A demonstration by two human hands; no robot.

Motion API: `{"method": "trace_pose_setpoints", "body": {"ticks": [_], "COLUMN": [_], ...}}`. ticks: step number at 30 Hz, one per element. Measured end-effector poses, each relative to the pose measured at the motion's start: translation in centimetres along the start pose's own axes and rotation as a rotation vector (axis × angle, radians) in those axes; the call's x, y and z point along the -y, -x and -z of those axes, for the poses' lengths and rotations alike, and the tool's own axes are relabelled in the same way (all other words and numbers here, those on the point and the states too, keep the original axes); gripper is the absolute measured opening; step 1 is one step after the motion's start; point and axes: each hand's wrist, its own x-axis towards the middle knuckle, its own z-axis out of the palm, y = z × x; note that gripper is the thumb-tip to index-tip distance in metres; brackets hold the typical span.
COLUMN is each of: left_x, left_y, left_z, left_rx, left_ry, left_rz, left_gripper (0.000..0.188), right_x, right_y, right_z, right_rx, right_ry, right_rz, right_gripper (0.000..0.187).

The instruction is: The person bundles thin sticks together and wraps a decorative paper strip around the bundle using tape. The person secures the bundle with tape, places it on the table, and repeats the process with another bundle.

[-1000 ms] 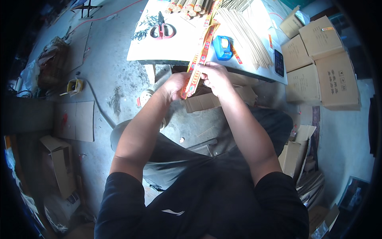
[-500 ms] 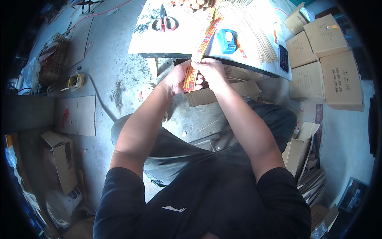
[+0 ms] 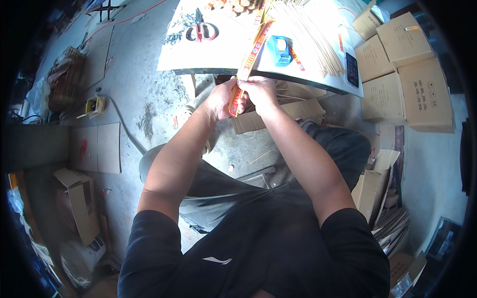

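A bundle of long red-and-yellow printed strips (image 3: 252, 52) is held between my two hands at the near edge of the table. My left hand (image 3: 222, 99) is closed on its lower part from the left. My right hand (image 3: 260, 92) pinches it from the right, thumb on top. The lower end sticks out below my fingers, while the far part slants up over the table (image 3: 226, 54). To its right stands a blue tape dispenser (image 3: 281, 51). Red-handled scissors (image 3: 201, 31) lie to the left.
Thin wooden sticks (image 3: 312, 37) and a dark phone (image 3: 352, 69) lie at the table's right. Wrapped bundles (image 3: 238, 5) sit at the far edge. Cardboard boxes (image 3: 425, 94) are stacked on the right. An open carton (image 3: 278, 115) stands under the table.
The whole view has shifted slightly, with the table's things a little further left. My hands keep their hold on the strips, with only small finger movement.
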Motion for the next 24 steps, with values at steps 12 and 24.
{"method": "trace_pose_setpoints", "body": {"ticks": [12, 24], "left_x": [-0.2, 1.7], "left_y": [0.4, 6.6], "left_z": [-0.6, -3.4], "left_rx": [-0.019, -0.127], "left_ry": [-0.022, -0.474], "left_rz": [0.045, -0.033], "left_gripper": [0.05, 0.042], "right_x": [-0.2, 2.1], "right_y": [0.0, 2.5], "right_z": [0.5, -0.2], "right_rx": [-0.004, 0.248], "right_ry": [0.02, -0.539], "right_rz": [0.008, -0.361], "right_gripper": [0.026, 0.025]}}
